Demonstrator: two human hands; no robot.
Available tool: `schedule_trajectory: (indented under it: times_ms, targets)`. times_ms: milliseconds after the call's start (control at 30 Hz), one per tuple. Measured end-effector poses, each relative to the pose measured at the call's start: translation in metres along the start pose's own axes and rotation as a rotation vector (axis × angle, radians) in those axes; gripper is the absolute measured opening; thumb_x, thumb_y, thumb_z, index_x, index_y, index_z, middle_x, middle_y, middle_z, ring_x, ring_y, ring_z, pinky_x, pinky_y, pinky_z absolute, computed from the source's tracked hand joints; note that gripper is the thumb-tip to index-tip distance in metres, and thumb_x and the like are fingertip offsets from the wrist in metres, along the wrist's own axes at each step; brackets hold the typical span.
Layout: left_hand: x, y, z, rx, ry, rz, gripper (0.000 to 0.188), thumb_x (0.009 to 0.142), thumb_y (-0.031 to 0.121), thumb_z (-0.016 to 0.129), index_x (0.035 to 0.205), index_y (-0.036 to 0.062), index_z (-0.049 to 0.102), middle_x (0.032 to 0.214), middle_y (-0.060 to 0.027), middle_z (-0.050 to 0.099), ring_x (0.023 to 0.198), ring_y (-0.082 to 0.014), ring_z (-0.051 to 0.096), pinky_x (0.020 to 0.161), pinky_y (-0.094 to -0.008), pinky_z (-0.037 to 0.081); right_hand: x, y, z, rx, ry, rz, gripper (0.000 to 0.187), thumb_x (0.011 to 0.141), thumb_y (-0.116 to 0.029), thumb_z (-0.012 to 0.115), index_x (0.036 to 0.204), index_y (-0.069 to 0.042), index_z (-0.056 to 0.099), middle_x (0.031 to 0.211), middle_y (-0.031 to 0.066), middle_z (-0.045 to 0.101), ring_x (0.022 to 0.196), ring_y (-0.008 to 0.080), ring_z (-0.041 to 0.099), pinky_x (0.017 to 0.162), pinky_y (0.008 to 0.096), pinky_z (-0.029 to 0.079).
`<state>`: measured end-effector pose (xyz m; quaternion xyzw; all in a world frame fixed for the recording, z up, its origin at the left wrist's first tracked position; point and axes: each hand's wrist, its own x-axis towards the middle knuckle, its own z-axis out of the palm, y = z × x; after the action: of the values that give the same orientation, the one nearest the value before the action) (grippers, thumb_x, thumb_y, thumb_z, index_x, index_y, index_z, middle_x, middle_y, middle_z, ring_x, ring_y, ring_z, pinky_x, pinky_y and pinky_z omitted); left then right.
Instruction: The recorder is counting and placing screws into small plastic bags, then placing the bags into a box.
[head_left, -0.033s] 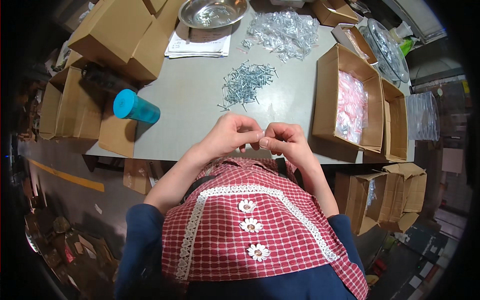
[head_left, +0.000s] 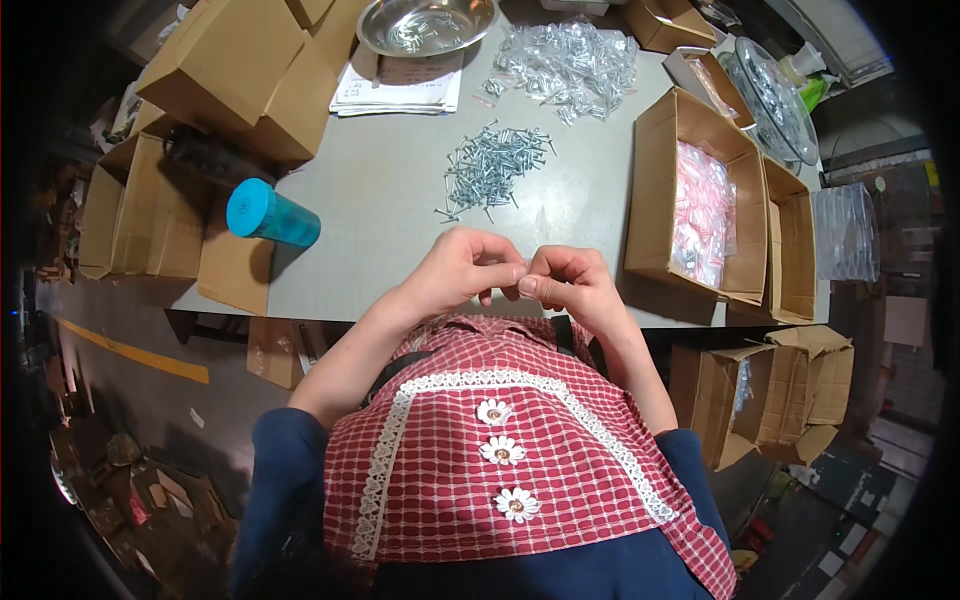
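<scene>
Just in front of my apron, at the table's near edge, my two hands meet with their fingertips almost touching. My left hand [head_left: 470, 268] is closed in a pinch, thumb against the curled fingers. My right hand [head_left: 572, 284] pinches too, its thumb tip beside the left one. Whatever lies between the fingertips is too small or hidden to make out. Beyond the hands is a loose pile of silver screws [head_left: 492, 168] on the grey table [head_left: 375, 190]. Farther back lies a heap of small clear bags with metal hardware [head_left: 570, 68].
A steel bowl [head_left: 425, 28] holding small metal pieces sits on papers [head_left: 398, 92] at the back. To the left are a blue bottle [head_left: 275, 214] and cardboard boxes [head_left: 222, 75]. On the right, an open carton [head_left: 655, 190] contains pink-and-clear packets; another open box [head_left: 795, 245] adjoins it.
</scene>
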<state>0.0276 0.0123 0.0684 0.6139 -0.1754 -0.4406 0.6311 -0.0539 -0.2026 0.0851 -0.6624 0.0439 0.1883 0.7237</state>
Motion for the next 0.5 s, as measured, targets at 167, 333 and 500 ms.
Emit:
schedule_trajectory:
  times_ms: [167, 333, 500]
  targets:
    - [-0.003, 0.009, -0.001, -0.096, -0.035, -0.054, 0.019, 0.095, 0.015, 0.074, 0.103, -0.0023, 0.076, 0.089, -0.0049, 0.074, 0.077, -0.0089, 0.066, 0.06, -0.0235, 0.054, -0.002, -0.002, 0.0, -0.143, -0.001, -0.05, 0.019, 0.093, -0.015, 0.079, 0.082, -0.002, 0.069, 0.072, -0.0019, 0.067, 0.063, 0.0029, 0.05, 0.055, 0.0238, 0.037]
    - [-0.001, 0.018, -0.006, 0.021, -0.102, -0.06, 0.019, 0.093, 0.014, 0.074, 0.104, -0.0014, 0.076, 0.09, -0.005, 0.074, 0.075, -0.0088, 0.066, 0.059, -0.0234, 0.054, -0.001, 0.0, -0.003, -0.292, -0.035, -0.1, 0.019, 0.091, -0.015, 0.079, 0.081, -0.001, 0.069, 0.068, -0.0016, 0.065, 0.061, 0.0029, 0.049, 0.054, 0.0253, 0.036]
    - [0.003, 0.021, -0.003, 0.189, -0.108, -0.071, 0.015, 0.09, 0.013, 0.074, 0.1, 0.0007, 0.076, 0.089, -0.0033, 0.074, 0.073, -0.0074, 0.065, 0.058, -0.0225, 0.052, -0.003, -0.011, 0.002, -0.449, -0.027, -0.096, 0.02, 0.09, -0.015, 0.078, 0.08, -0.002, 0.068, 0.064, 0.0017, 0.059, 0.059, 0.0067, 0.049, 0.054, 0.027, 0.037]
